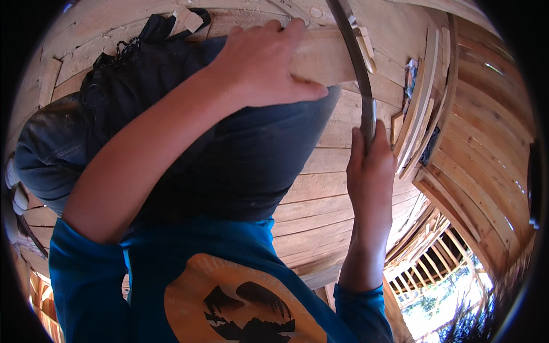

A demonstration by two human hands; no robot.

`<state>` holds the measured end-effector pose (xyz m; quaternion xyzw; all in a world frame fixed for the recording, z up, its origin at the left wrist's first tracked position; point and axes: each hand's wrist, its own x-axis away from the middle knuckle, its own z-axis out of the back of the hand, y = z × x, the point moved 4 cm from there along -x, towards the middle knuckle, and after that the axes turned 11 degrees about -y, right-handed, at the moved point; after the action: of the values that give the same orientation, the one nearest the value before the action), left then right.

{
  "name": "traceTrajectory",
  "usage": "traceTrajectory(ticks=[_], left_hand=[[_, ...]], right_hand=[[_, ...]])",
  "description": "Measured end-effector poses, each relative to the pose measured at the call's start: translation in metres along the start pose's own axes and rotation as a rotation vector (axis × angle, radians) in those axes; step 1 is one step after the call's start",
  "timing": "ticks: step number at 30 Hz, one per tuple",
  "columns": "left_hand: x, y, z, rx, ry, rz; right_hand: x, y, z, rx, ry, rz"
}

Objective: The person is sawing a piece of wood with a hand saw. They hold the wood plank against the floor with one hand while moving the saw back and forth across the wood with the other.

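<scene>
My left hand (263, 63) presses on a pale wooden board (326, 57). Its fingers lie over the far side, and the thumb stretches along the near edge. The board rests across my dark-trousered leg (246, 154). To the right, my right hand (372, 154) is closed around the near end of what looks like a bow saw (357, 63). Its long, dark, bent metal frame runs away from me and crosses by the board's right end. The teeth cannot be made out, and the grip is mostly inside my fingers.
Beneath me is a plank floor (320, 183). A small wood piece (366, 48) lies just past the saw. Long strips of wood (420, 114) stand by the plank wall (486, 126) at right. Dark cloth (154, 28) with a cord lies at far left. A slatted opening (429, 263) lets in light.
</scene>
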<state>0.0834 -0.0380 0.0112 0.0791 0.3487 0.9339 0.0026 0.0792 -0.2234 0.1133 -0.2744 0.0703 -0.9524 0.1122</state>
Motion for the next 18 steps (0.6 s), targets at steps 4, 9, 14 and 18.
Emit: traceTrajectory(ticks=[4, 9, 14, 18], left_hand=[[-0.003, -0.004, 0.004, 0.004, -0.009, 0.027], [-0.002, 0.002, 0.001, -0.034, 0.006, -0.024], [-0.004, -0.008, 0.007, 0.027, 0.006, 0.005], [-0.008, -0.003, -0.001, 0.036, -0.02, 0.004]], right_hand=[[0.034, 0.015, -0.009, -0.074, 0.02, -0.015], [0.027, 0.009, -0.001, -0.006, 0.01, -0.043], [0.034, 0.006, -0.004, -0.035, 0.034, 0.003], [0.052, 0.018, -0.004, -0.036, 0.037, -0.018]])
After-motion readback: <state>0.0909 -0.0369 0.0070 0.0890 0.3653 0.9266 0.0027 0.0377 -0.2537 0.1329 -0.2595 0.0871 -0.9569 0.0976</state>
